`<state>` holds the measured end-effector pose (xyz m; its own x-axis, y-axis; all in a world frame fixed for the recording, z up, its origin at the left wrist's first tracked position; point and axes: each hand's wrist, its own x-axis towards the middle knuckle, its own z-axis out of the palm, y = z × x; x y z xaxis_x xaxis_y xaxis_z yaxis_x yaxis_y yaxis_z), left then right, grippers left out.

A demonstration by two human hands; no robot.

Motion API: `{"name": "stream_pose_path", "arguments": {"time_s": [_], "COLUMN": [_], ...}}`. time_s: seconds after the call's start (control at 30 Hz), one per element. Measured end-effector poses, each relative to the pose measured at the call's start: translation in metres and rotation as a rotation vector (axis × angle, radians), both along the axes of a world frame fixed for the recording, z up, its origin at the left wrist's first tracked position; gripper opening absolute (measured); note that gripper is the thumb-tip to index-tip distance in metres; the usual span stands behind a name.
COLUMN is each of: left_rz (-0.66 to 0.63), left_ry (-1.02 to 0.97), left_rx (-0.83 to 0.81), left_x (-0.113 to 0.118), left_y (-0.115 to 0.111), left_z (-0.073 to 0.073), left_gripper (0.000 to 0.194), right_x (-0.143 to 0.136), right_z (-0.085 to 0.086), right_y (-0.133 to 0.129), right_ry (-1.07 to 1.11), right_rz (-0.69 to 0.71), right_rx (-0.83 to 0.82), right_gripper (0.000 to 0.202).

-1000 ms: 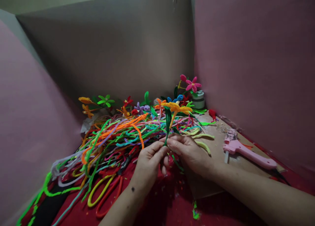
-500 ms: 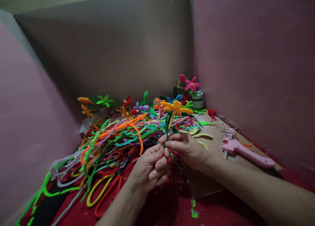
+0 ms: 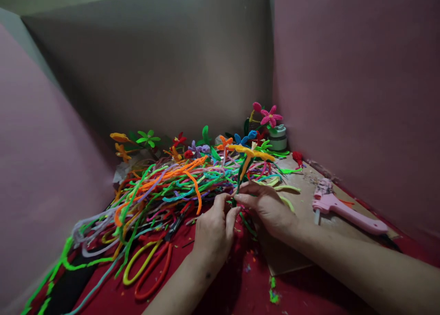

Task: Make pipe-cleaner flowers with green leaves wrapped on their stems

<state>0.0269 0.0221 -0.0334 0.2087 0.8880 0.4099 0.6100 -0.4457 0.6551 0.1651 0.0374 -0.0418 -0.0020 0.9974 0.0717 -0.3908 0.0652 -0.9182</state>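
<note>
A yellow-orange pipe-cleaner flower [image 3: 250,153] with a pale centre stands upright between my hands, above the heap of loose pipe cleaners. Dark green leaves [image 3: 239,174] run along its stem. My right hand [image 3: 268,207] is closed, its thumb and fingers pinching the stem just below the leaves. Lower down, thumb and forefinger of my left hand [image 3: 215,228] close about the stem's bottom end. The fingertips partly hide that end.
Colourful pipe cleaners [image 3: 172,182] pile up at centre-left, with red-and-yellow-handled scissors [image 3: 168,255] before them. A pink glue gun [image 3: 347,212] lies on a brown board [image 3: 285,260] at right. Finished flowers [image 3: 271,116] and a lidded jar [image 3: 277,138] stand along the back, between upright panels.
My left hand has turned, its back now facing up, with thumb and forefinger at the stem's base. The flower head has tipped, showing its petals edge-on and its pale centre.
</note>
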Motion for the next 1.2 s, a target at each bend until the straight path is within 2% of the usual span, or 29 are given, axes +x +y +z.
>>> {"name": "stream_pose_path", "arguments": {"time_s": [0.1,0.27,0.4,0.5,0.6,0.73,0.87,1.0,1.13,1.2], "left_rz": [0.0,0.0,-0.002,0.011,0.037,0.063,0.05,-0.007,-0.137,-0.228], "left_ry": [0.036,0.139,0.296,0.431,0.511,0.479,0.403,0.162,-0.284,-0.535], "left_rx": [0.098,0.259,0.38,0.463,0.5,0.482,0.37,0.153,-0.297,-0.539], "left_x": [-0.003,-0.002,0.0,-0.001,-0.003,-0.006,-0.006,-0.003,0.0,0.002], "left_y": [0.0,-0.003,-0.003,0.0,0.004,0.009,0.01,0.008,0.003,0.001], "left_z": [-0.004,-0.001,-0.001,-0.005,-0.007,-0.009,-0.008,0.0,0.011,0.016], "left_gripper": [0.024,0.006,0.016,0.016,0.016,0.014,0.017,0.017,0.017,0.016], "right_x": [-0.001,-0.003,-0.004,-0.005,-0.005,-0.004,-0.003,-0.002,-0.001,-0.002], "right_z": [0.0,0.002,0.002,0.003,0.004,0.007,0.011,0.012,0.009,0.006], "right_y": [-0.002,-0.005,-0.005,-0.005,-0.005,-0.009,-0.012,-0.012,-0.01,-0.008], "right_ry": [0.022,-0.075,-0.113,-0.146,-0.183,-0.234,-0.33,-0.384,-0.279,-0.163], "right_rz": [0.03,0.001,-0.009,-0.027,-0.029,0.089,0.079,0.063,0.116,0.178], "right_rx": [0.014,0.018,-0.023,0.027,0.084,0.124,0.153,0.19,0.233,0.192], "right_gripper": [0.013,0.01,0.01,0.012,0.009,0.014,0.013,0.014,0.011,0.012]}}
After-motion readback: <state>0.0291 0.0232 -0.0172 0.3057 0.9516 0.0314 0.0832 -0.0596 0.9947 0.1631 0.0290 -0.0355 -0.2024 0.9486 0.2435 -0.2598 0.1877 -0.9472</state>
